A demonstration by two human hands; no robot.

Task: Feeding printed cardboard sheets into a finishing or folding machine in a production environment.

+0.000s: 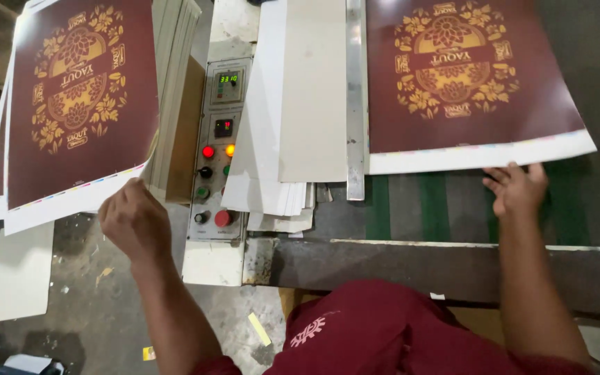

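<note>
The person's left hand [133,221] was raised at the lower corner of a maroon printed sheet [81,97], its fingers curled closed around the white margin at that corner, so the sheet was lifted and tilted above the floor [98,292]. The sheet carried a gold floral emblem and lay on top of several similar sheets whose white edges showed along its left side. Just to its right stood a thick stack of grey board [175,76], seen edge-on.

The right hand [515,189] rested at the near edge of a second maroon sheet [467,76] with the same gold emblem, which lay flat on the machine bed [411,208]. Its fingers were spread and lightly bent, their tips touching the white lower margin of that sheet; they were pressing on it, not wrapped around it. Green belts [435,205] ran under the sheet towards the person. A metal guide strip [355,104] lay along the sheet's left edge, and beside it sat a loose pile of plain white sheets [300,111], fanned and overhanging at the front.

Between the two printed sheets stood a cream control panel [218,146] with two small lit displays, a red and an amber lamp glowing, and several round buttons below. The dark front edge of the bench [453,267] crossed the view beneath the right forearm. The person wore a dark red shirt [383,326]. Scraps of paper lay on the floor.
</note>
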